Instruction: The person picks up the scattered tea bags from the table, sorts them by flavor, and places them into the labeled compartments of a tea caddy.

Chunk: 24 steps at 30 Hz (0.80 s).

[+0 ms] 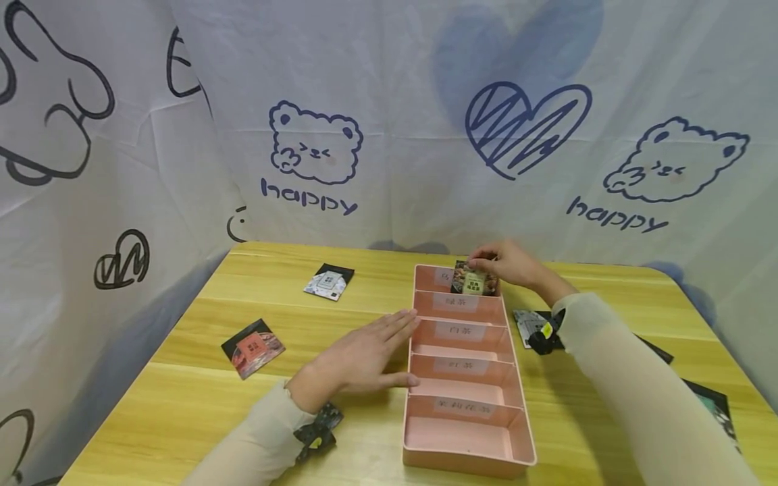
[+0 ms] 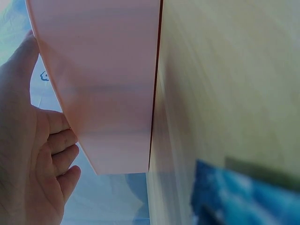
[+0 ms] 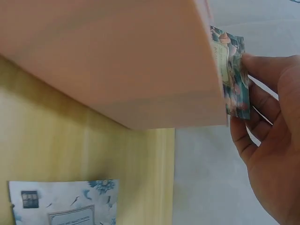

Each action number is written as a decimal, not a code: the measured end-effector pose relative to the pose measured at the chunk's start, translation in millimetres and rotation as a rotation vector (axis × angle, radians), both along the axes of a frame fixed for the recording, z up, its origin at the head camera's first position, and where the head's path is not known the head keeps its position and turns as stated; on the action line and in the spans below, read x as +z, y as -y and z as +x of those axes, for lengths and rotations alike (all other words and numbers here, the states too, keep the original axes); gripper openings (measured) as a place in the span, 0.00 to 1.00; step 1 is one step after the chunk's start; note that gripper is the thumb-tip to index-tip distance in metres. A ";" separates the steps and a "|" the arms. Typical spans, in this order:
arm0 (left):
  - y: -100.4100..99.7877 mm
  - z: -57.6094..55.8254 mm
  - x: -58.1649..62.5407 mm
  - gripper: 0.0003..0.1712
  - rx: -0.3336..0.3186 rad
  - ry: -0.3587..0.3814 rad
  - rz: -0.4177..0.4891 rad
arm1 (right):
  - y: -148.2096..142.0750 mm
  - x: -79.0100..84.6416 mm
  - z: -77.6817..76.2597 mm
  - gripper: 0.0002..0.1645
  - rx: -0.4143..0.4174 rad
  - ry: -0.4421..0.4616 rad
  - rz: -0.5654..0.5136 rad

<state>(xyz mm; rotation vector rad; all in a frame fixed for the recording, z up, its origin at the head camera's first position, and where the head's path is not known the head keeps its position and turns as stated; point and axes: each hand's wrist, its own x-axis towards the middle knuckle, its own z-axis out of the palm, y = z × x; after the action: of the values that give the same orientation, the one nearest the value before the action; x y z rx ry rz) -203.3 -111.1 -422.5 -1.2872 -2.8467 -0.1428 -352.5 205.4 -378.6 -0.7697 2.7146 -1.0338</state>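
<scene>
A long pink box [image 1: 464, 435] with several labelled compartments stands on the table. My right hand [image 1: 510, 263] pinches a dark tea packet with a yellow-green label [image 1: 473, 283] at the far compartment. In the right wrist view that packet [image 3: 238, 79] sticks up past the box rim, its lower part hidden by the wall. My left hand [image 1: 367, 354] rests at the box's left side, its fingers extended and touching the rim. Seen from the left wrist, the fingers [image 2: 63, 145] lie along the upper edge of the pink wall.
Left of the box lie a black-and-white packet [image 1: 329, 281] and a red-labelled packet [image 1: 252, 347]. A white-and-dark packet [image 1: 527, 326] lies beside the right wrist, with a green-and-black one [image 1: 711, 405] nearer the right edge. A printed cloth [image 1: 413, 169] hangs behind the wooden table [image 1: 292, 260].
</scene>
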 end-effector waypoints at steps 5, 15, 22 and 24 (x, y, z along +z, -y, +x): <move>-0.1 -0.5 -0.1 0.58 0.002 0.000 0.002 | 1.0 -4.0 2.7 0.12 0.071 -0.031 0.011; -0.7 0.0 0.0 0.58 -0.002 -0.004 0.003 | 3.4 -9.3 7.4 0.10 0.166 -0.176 0.138; -0.8 1.0 -0.8 0.58 0.001 0.000 -0.001 | 2.2 -9.7 11.0 0.11 0.156 -0.212 0.180; -0.9 0.7 -0.8 0.58 0.002 -0.002 0.001 | 0.6 -8.9 12.4 0.11 0.133 -0.226 0.180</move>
<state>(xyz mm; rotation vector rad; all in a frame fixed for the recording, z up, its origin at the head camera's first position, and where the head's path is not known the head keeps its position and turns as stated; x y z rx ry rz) -202.5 -110.2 -423.3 -1.2832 -2.8460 -0.1426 -340.0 204.9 -387.5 -1.0747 2.8425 -0.7009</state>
